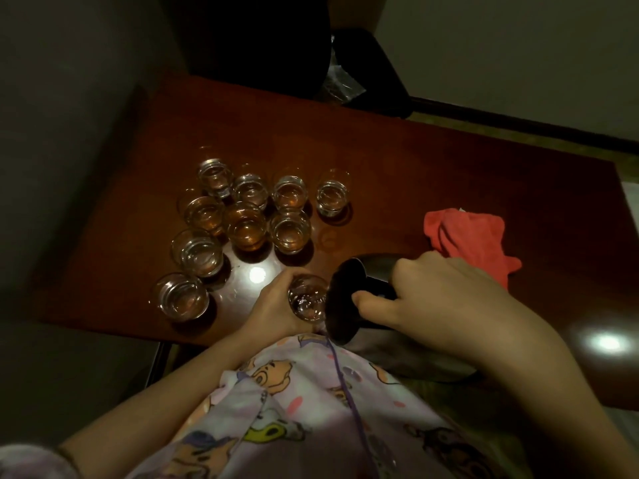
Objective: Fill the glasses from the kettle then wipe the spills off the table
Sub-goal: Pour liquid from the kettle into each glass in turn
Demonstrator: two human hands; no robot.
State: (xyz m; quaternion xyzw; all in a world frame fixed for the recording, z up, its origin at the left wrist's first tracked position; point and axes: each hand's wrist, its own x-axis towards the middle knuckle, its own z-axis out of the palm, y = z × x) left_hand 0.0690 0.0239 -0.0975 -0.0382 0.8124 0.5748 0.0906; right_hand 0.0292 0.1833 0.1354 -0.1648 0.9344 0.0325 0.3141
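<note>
While the pour goes on at the near edge, the job looks well past halfway to me. The left hand (pixel 276 305) is curled round a small clear glass (pixel 307 300), holding it at about 6 o'clock on the dark red-brown wooden tabletop (pixel 449 174); whether it rests on the wood or is lifted I cannot tell. The right hand (pixel 446 292) grips the dark handle of a dark metal kettle (pixel 349 299), fingers wrapped, thumb hooked underneath, with the kettle tipped so its mouth sits just beside the glass rim. Liquid already shows in that glass.

Further out, towards 10 and 11 o'clock, stand nine more clear glasses (pixel 245 228), all seemingly holding liquid, so this one is probably the last.

Out at 2 o'clock lies a crumpled coral-red cloth (pixel 466 236), untouched. Wiping is still to come; I cannot make out spills among the glare spots.
</note>
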